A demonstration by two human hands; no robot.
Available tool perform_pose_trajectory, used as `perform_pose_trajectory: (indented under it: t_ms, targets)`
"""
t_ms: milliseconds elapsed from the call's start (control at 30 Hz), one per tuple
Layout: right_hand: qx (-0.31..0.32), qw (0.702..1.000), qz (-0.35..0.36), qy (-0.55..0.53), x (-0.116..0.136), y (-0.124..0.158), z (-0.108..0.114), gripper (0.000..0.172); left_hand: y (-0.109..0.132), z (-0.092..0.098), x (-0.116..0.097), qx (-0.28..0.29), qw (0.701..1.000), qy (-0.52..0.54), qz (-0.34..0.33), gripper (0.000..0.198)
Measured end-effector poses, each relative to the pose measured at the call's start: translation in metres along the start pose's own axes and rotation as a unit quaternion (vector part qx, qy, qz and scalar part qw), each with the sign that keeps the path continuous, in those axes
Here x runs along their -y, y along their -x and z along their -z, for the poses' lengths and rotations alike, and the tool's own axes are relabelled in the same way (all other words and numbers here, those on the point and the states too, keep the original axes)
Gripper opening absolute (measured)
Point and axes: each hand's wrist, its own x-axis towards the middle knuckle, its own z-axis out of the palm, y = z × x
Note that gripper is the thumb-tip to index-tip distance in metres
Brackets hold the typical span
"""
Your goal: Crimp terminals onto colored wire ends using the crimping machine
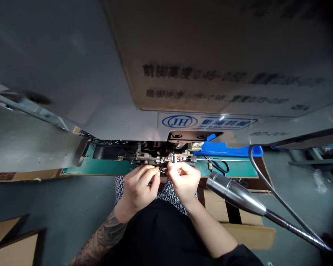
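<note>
Left hand (pixel 140 188), right hand (pixel 184 183) together just below machine housing edge (pixel 127 140).

The machine panel (pixel 72 122) is pale grey, with a blue logo (pixel 180 121) and dark lettering on a tan label (pixel 224 74). Below it lie a teal mat (pixel 233 168) and a bright blue plastic piece (pixel 227 150). The metal clamp (pixel 166 159) is silver. The lap cloth (pixel 166 194) has a black-and-white pattern, the shirt (pixel 161 232) is black, and a dark tattoo (pixel 111 227) covers the left forearm (pixel 96 245).
</note>
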Motion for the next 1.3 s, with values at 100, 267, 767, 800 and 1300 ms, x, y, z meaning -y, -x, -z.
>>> perform_pose_trajectory:
  t_ms: [100, 267, 767, 800, 1300]
  targets:
    - [0.009, 1.000, 0.015, 0.021, 0.001, 0.000, 0.003, 0.035, 0.001, 0.002, 0.001, 0.004, 1.000, -0.010, -0.013, 0.015]
    - [0.046, 0.995, 0.047, 0.072, 0.008, -0.001, 0.012, 0.023, 0.004, 0.005, 0.004, 0.012, 0.998, -0.036, -0.059, 0.019]
    - [0.112, 0.992, -0.059, 0.010, 0.013, -0.004, 0.020, 0.028, -0.001, 0.006, 0.004, 0.047, 0.997, 0.063, -0.010, 0.015]
    - [0.121, 0.991, -0.057, 0.000, 0.014, -0.005, 0.021, 0.029, 0.000, 0.006, 0.004, 0.055, 0.996, 0.062, -0.018, 0.015]
    - [0.241, 0.970, -0.011, -0.017, 0.012, -0.009, 0.039, 0.021, 0.000, 0.016, 0.005, 0.135, 0.980, 0.126, 0.068, 0.015]
